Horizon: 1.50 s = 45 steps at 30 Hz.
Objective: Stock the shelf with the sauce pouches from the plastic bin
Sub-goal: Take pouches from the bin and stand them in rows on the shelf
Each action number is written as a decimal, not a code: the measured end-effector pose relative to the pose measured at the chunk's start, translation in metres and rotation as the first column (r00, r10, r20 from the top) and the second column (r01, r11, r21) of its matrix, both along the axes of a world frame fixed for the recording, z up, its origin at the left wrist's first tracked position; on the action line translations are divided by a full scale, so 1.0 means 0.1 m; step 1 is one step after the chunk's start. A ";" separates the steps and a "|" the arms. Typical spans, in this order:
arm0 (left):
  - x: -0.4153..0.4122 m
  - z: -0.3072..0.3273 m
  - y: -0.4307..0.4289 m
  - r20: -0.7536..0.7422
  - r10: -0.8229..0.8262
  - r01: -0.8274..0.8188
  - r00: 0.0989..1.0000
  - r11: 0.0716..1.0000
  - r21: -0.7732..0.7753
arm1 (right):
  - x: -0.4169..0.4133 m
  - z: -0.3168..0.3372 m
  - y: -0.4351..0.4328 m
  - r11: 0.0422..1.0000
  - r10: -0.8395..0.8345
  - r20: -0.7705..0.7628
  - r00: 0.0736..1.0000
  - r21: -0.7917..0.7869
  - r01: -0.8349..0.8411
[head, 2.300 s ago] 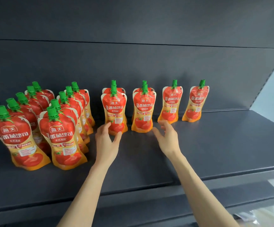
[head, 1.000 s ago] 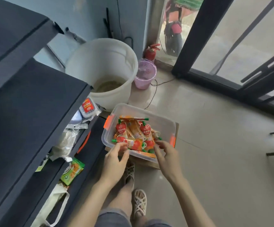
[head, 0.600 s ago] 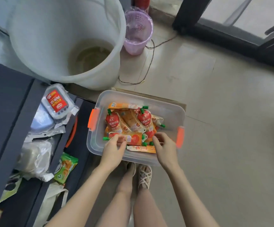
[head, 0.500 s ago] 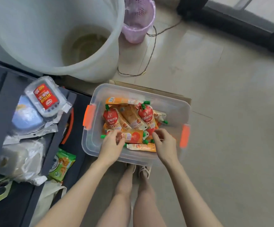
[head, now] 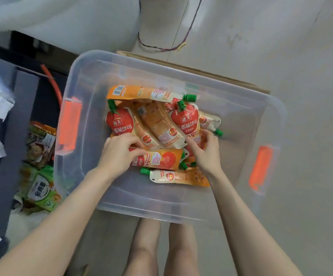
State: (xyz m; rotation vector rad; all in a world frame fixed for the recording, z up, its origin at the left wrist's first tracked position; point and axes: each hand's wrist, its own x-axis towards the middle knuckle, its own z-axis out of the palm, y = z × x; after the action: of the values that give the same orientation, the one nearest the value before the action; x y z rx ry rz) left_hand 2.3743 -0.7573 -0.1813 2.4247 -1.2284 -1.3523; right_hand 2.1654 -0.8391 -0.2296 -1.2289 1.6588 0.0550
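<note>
A clear plastic bin [head: 181, 75] with orange latches sits on the floor below me. Several red-and-orange sauce pouches with green caps lie heaped inside. My left hand [head: 117, 154] is curled on the bottom end of the left red pouch [head: 118, 121], its thumb lying over a sideways pouch [head: 161, 159]. My right hand [head: 205, 152] closes its fingers around the bottom of the right red pouch [head: 187, 120]. A pale pouch [head: 177, 177] lies nearest me, and another [head: 145, 92] lies along the far side. The stocked shelf is out of view.
The bin rests on flat cardboard [head: 201, 70]. A big white bucket [head: 72, 22] stands behind it, with a cable [head: 161, 46] on the floor. At left, a dark lower shelf [head: 12, 136] holds green snack packs [head: 40, 188] and plastic wrapping. My legs [head: 161, 246] are below the bin.
I turned from the shelf down to the bin. Both hands have reached deeper among the pouches and closed on them, and the view has dropped much closer.
</note>
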 end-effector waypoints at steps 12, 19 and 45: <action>-0.63 0.03 -0.18 0.318 0.454 -0.381 0.833 0.885 -0.266 | -0.22 0.08 -0.13 0.996 -0.089 0.177 0.980 0.032 0.085; -0.94 -0.11 -0.21 0.046 0.962 -0.961 0.268 0.264 0.082 | -0.31 0.20 -0.10 0.994 -0.054 0.158 0.986 -0.089 0.069; -0.91 2.34 0.83 -0.628 0.710 -0.941 0.319 0.316 -0.121 | -0.10 2.63 0.38 0.994 -0.028 0.568 0.823 0.100 -0.035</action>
State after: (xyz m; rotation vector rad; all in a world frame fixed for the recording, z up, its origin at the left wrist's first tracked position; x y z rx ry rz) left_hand 2.2835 -0.6743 0.0531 1.6791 0.0388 -0.9620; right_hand 2.1552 -0.8014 0.0334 -1.0342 1.1106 -0.2047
